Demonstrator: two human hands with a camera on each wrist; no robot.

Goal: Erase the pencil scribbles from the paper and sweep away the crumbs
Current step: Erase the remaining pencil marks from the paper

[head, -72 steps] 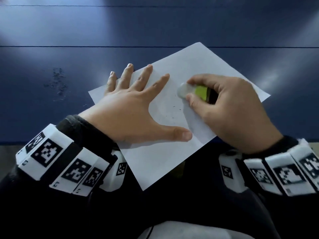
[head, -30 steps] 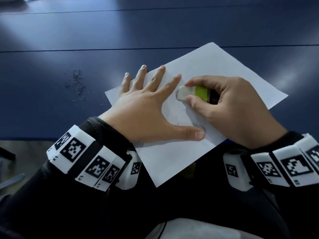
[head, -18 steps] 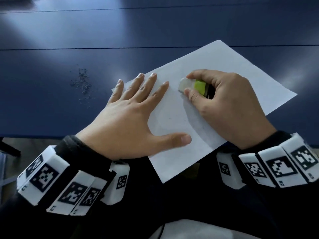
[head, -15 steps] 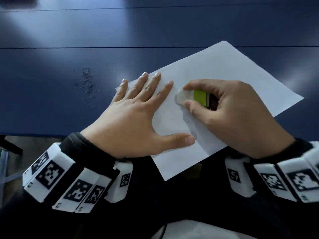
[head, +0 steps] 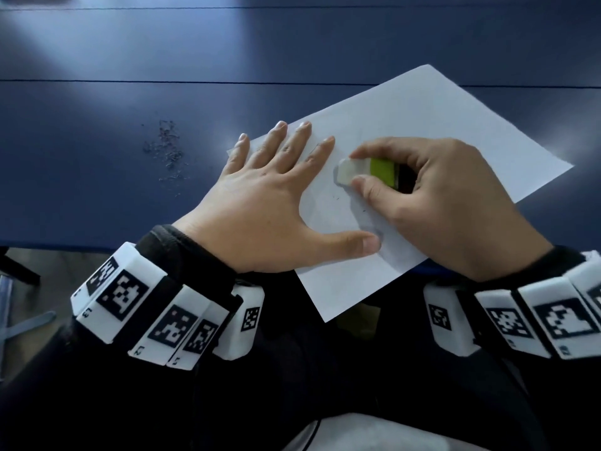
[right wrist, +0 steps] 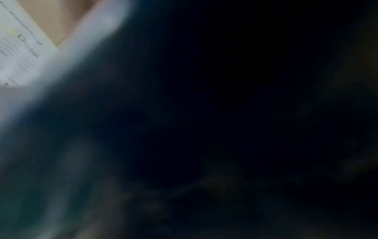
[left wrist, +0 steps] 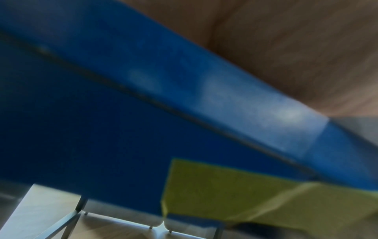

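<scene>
A white sheet of paper [head: 422, 125] lies slanted on the blue table [head: 292, 43], its near corner hanging over the front edge. My left hand [head: 276, 196] lies flat on the sheet's left part, fingers spread and straight. My right hand [head: 432, 196] pinches a white eraser [head: 349, 169] with a green and black sleeve, its white tip down on the paper just right of the left index finger. Faint grey pencil marks [head: 370, 227] and a few dark crumbs [head: 336, 198] show between the hands. Both wrist views are blurred; the right one is mostly dark.
A small heap of dark eraser crumbs [head: 166, 148] lies on the blue table left of the paper. The table's front edge [head: 81, 244] runs just under my wrists. A seam [head: 130, 81] crosses the tabletop further back.
The eraser has rubbed back and forth over the middle of the paper. My left hand has stayed flat on the sheet, which shifted slightly in view.
</scene>
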